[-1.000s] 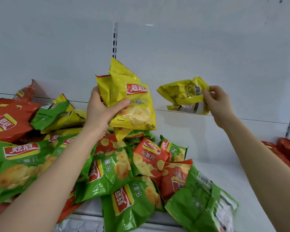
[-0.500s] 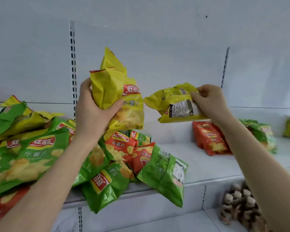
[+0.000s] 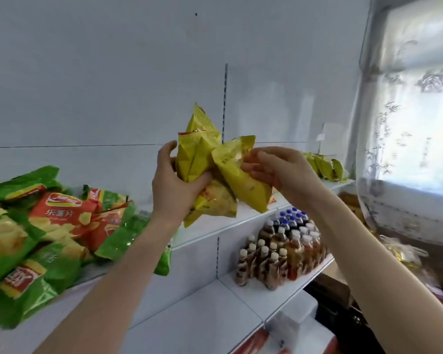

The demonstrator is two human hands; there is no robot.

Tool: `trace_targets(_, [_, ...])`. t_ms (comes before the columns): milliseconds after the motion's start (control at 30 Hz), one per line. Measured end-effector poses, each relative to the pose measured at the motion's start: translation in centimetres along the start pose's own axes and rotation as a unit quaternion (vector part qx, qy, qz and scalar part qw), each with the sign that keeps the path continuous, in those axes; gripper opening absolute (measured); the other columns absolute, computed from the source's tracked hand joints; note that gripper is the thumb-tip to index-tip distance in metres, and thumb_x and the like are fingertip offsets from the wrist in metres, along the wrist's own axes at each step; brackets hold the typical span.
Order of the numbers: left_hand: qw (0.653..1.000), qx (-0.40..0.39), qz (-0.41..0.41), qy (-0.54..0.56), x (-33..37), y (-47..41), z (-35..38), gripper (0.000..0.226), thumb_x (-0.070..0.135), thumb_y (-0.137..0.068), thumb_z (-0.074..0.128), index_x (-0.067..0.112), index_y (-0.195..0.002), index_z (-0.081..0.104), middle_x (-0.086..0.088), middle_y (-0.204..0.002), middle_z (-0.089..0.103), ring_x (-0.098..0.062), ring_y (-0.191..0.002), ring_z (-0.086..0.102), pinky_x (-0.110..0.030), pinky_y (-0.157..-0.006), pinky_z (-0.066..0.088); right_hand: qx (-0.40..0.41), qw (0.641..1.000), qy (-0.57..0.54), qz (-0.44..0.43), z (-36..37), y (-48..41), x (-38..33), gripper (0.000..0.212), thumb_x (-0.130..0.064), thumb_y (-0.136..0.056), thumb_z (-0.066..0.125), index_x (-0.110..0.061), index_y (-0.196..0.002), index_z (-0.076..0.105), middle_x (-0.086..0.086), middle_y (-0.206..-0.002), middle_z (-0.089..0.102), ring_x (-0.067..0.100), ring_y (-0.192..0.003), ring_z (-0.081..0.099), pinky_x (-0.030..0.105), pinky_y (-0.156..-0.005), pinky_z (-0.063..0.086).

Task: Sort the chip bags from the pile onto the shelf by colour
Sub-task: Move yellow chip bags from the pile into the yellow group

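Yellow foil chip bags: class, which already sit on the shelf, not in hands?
The row of yellow foil chip bags at the shelf's far right end; the other yellow bags are gripped by the left hand and right hand.

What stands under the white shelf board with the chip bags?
Small brown bottles with white caps, and blue-capped bottles behind them. The white shelf board covers any rows further back.

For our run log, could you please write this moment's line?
left hand: grips yellow bundle | right hand: pinches loose yellow bag | pile: at left, unsorted
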State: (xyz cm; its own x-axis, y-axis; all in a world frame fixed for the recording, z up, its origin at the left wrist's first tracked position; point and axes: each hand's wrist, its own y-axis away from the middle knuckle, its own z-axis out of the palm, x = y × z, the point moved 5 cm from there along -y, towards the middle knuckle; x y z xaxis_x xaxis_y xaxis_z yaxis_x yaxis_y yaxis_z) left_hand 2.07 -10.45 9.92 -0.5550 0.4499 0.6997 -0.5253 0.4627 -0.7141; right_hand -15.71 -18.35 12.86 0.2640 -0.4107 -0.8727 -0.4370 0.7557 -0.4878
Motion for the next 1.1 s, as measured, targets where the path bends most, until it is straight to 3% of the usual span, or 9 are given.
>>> trace_targets(100, [0.996, -0.015, -0.047, 0.073, -1.0, 0.4, 5.8, 0.068, 0.018, -0.066, 0.086, 0.027, -0.118, 0.044, 0.01, -0.099, 0.057, -0.018, -0.098, 0.06, -0.043, -0.089, 0.051, 0.042, 0.974, 0.206, -0.083, -4.2, 0.1, 0.1, 0.011, -0.005, -0.084, 0.065, -0.01, -0.093, 0.069, -0.002, -0.087, 0.069, 0.004, -0.078, 0.064, 0.017, -0.077, 0.053])
trace_targets(200, [0.988, -0.027, -0.072, 0.13, -1.3, 0.5, 12.1, 0.072, 0.028, -0.057, 0.088, 0.02, -0.118, 0.051, -0.001, -0.111, 0.062, -0.021, -0.102, 0.061, -0.048, -0.089, 0.052, 0.114, 0.915, 0.363, -0.134, -9.9, -0.6, 0.3, 0.023, -0.018, -0.075, 0.076, -0.012, -0.097, 0.071, -0.002, -0.107, 0.063, 0.009, -0.095, 0.058, 0.031, -0.091, 0.048])
trace_targets(333, [0.978, -0.041, -0.088, 0.184, -1.1, 0.8, 20.6, 0.066, 0.02, -0.063, 0.086, 0.014, -0.119, 0.053, -0.005, -0.112, 0.063, -0.021, -0.102, 0.061, -0.049, -0.09, 0.051, 0.161, 0.864, 0.469, -0.085, -18.1, -2.9, 0.8, 0.079, -0.044, -0.064, 0.079, -0.023, -0.133, 0.046, 0.001, -0.143, 0.035, 0.017, -0.129, 0.037, 0.04, -0.109, 0.032])
trace_targets(433, [0.978, -0.05, -0.08, 0.187, -1.1, 0.6, 25.4, 0.063, 0.017, -0.069, 0.083, 0.012, -0.123, 0.051, -0.004, -0.115, 0.062, -0.02, -0.104, 0.06, -0.046, -0.091, 0.051, 0.125, 0.903, 0.41, 0.03, -23.5, -4.2, 2.8, 0.095, -0.064, -0.058, 0.07, -0.023, -0.137, 0.036, 0.003, -0.132, 0.049, 0.02, -0.114, 0.053, 0.04, -0.096, 0.047])
trace_targets(567, [0.979, -0.07, -0.07, 0.179, -1.7, 0.4, 31.0, 0.067, 0.023, -0.069, 0.084, 0.013, -0.126, 0.05, -0.004, -0.117, 0.06, -0.022, -0.106, 0.059, -0.048, -0.091, 0.051, 0.133, 0.931, 0.336, 0.06, -29.7, -5.5, 5.1, 0.052, -0.057, -0.079, 0.057, -0.019, -0.114, 0.047, -0.007, -0.093, 0.059, 0.006, -0.08, 0.059, 0.018, -0.06, 0.047])
trace_targets(767, [0.966, -0.093, -0.108, 0.215, -3.9, -0.1, 38.8, 0.06, 0.02, -0.071, 0.081, 0.012, -0.122, 0.051, -0.005, -0.115, 0.062, -0.024, -0.101, 0.063, -0.049, -0.086, 0.054, 0.256, 0.922, 0.272, 0.104, -38.0, -9.1, 8.4, 0.092, -0.083, -0.061, 0.042, -0.011, -0.115, 0.055, 0.01, -0.099, 0.066, 0.024, -0.083, 0.066, 0.036, -0.067, 0.054])
trace_targets(900, [0.958, -0.099, -0.119, 0.242, -5.4, -2.2, 43.4, 0.054, 0.017, -0.071, 0.081, 0.017, -0.116, 0.051, -0.003, -0.112, 0.063, -0.019, -0.097, 0.064, -0.041, -0.083, 0.055, 0.244, 0.93, 0.26, 0.091, -41.7, -12.1, 9.8, 0.056, -0.058, -0.08, 0.059, -0.005, -0.097, 0.059, 0.005, -0.077, 0.063, 0.015, -0.064, 0.062, 0.022, -0.053, 0.05])
trace_targets(1000, [0.952, -0.101, -0.118, 0.266, -6.6, -4.2, 46.5, 0.048, 0.013, -0.073, 0.079, 0.017, -0.112, 0.051, -0.004, -0.108, 0.063, -0.015, -0.09, 0.065, -0.035, -0.078, 0.056, 0.256, 0.936, 0.228, 0.084, -44.1, -14.7, 10.9, 0.051, -0.054, -0.077, 0.064, -0.006, -0.097, 0.062, 0.008, -0.084, 0.068, 0.023, -0.076, 0.067, 0.036, -0.076, 0.057])
trace_targets(1100, [0.945, -0.092, -0.134, 0.285, -8.4, -6.1, 49.1, 0.042, 0.012, -0.074, 0.078, 0.021, -0.105, 0.052, -0.001, -0.104, 0.064, -0.02, -0.095, 0.064, -0.038, -0.081, 0.055, 0.279, 0.932, 0.224, 0.057, -46.3, -17.8, 11.7, 0.037, -0.053, -0.079, 0.063, -0.016, -0.08, 0.064, 0.004, -0.074, 0.069, 0.023, -0.074, 0.068, 0.038, -0.076, 0.056])
